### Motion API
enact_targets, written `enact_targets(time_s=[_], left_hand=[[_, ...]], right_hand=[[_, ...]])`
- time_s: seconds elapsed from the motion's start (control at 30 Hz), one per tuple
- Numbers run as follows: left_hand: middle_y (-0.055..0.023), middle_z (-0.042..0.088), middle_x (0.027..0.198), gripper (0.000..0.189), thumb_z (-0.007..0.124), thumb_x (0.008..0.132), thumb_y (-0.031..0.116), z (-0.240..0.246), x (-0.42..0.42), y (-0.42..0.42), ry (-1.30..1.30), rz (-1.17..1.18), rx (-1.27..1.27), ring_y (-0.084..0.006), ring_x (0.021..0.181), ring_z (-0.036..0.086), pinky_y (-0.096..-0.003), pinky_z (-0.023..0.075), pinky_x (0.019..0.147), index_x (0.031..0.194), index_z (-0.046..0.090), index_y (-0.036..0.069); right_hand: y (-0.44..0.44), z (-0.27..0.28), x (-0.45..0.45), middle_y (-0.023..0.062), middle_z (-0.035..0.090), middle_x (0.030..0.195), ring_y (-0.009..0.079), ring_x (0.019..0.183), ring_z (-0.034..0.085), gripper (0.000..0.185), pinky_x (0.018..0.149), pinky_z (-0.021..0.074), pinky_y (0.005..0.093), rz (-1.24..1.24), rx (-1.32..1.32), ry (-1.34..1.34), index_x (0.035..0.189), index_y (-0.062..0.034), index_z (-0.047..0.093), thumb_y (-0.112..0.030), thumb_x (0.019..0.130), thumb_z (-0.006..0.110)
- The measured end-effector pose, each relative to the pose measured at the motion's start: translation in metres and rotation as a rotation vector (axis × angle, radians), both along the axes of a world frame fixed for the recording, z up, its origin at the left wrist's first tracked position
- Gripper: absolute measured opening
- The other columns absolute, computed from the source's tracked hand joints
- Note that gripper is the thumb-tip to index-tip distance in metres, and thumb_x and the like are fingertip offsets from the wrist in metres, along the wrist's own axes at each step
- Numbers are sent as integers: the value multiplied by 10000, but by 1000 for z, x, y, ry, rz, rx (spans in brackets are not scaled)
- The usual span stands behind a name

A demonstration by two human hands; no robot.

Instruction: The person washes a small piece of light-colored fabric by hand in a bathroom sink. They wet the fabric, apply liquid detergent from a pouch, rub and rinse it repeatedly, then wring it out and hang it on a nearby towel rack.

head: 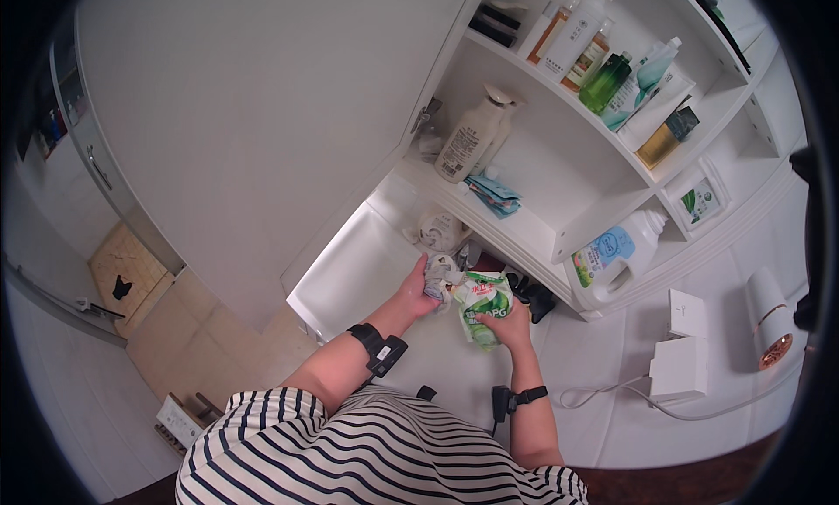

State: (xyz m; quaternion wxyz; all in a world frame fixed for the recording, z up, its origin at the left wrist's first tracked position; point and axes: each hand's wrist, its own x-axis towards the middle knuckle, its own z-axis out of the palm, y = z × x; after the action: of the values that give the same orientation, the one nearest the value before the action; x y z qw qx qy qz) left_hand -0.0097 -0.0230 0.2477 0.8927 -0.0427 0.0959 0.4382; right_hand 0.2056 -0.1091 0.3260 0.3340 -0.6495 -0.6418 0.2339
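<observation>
My right hand grips a green and white soft refill pouch with its thumb across the front. Beside it, my left hand holds a crumpled greyish cloth or plastic piece, whose exact kind I cannot tell. The held piece meets the upper left side of the pouch. Just beyond my hands stands a cream pump bottle, near the white basin. Dark small items lie behind my right hand, partly hidden.
A white basin lies to the left. Shelves ahead hold cream pump bottles, blue packets and a green bottle. A white detergent jug stands right, near white boxes, a cable and a hair dryer.
</observation>
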Motion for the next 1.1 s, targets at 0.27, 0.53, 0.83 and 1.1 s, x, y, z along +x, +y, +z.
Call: enact_targets(time_s=[0.27, 0.53, 0.83, 1.1], left_hand=[[-117, 564, 1331, 556, 410, 990, 511, 2, 1, -2, -6, -1, -26, -315, 1220, 537, -484, 371, 1080, 1318, 518, 75], [-116, 625, 1213, 515, 417, 993, 504, 13, -1, -12, 7, -7, -51, -306, 1113, 603, -432, 475, 992, 1213, 572, 65], [-133, 594, 1265, 518, 371, 1009, 481, 16, -1, -9, -129, 45, -57, -313, 1174, 558, -435, 416, 1054, 1255, 553, 62], [-138, 550, 1332, 512, 352, 1017, 447, 38, 1, -12, -157, 98, -54, -321, 1231, 512, -432, 353, 1106, 1290, 522, 49]], right_hand=[[-5, 32, -14, 101, 720, 901, 219, 819, 692, 473, 769, 523, 322, -13, -22, -137, 1016, -32, 670, -177, 607, 858], [-2, 33, -9, 105, 721, 908, 225, 819, 696, 467, 764, 525, 327, 1, -2, -190, 1012, -35, 675, -175, 608, 861], [0, 14, -7, 83, 719, 936, 147, 838, 674, 469, 788, 523, 298, -5, -21, 25, 1030, 0, 658, -112, 618, 855], [-3, -4, -17, 66, 702, 984, 129, 861, 653, 467, 795, 517, 291, -35, -7, 309, 1077, 8, 640, -22, 653, 833]])
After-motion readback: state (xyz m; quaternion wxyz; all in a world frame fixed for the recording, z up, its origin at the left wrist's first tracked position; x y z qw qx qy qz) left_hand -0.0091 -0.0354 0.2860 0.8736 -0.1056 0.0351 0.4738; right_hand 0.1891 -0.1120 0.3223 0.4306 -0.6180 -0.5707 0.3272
